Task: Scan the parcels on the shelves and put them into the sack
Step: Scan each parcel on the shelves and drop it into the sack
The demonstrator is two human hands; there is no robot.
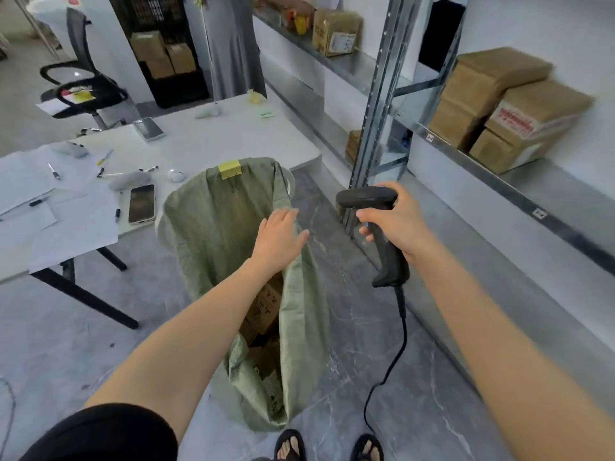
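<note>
A green woven sack (213, 234) stands open on the floor in front of me, clipped to a white basket rim, with brown parcels (263, 307) inside. My left hand (278, 239) hovers over the sack's mouth, fingers straight, holding nothing. My right hand (396, 221) grips a black corded barcode scanner (382, 234), its head pointing left. Brown parcels (499, 104) are stacked on the metal shelf (549, 194) at the right. Another parcel (336, 33) sits on the farther shelf.
A white table (213, 141) at the left holds phones, pens and papers. A black office chair (83, 84) stands behind it. A black cage with boxes (163, 54) is at the back. A person in grey stands by the far shelf. The scanner cable trails to the floor.
</note>
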